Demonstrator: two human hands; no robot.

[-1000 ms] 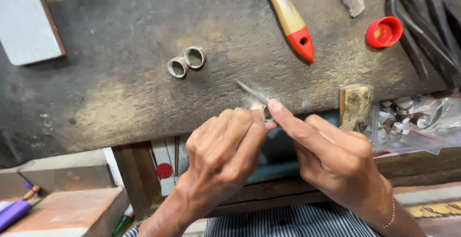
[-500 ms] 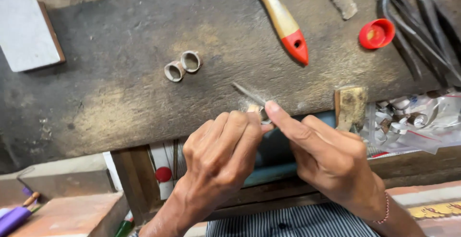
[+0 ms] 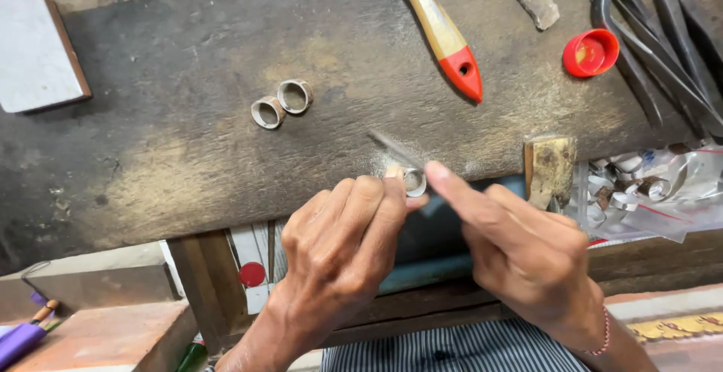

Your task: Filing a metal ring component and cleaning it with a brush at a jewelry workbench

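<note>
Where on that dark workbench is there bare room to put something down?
The widest bare patch lies left of the two loose rings, reaching to the grey slab. A smaller one sits between the rings and the brush. The right side is crowded: red cap, pliers, bag of rings.

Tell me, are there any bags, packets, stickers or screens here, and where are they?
Clear crinkly plastic bag with thin red lines: lies at the right edge of the dark wooden workbench, holding small silvery metal rings.
White card with a red round dot and thin red lines: stands under the bench edge, left of the left hand; rectangular.
No screens or signs in view.
</note>
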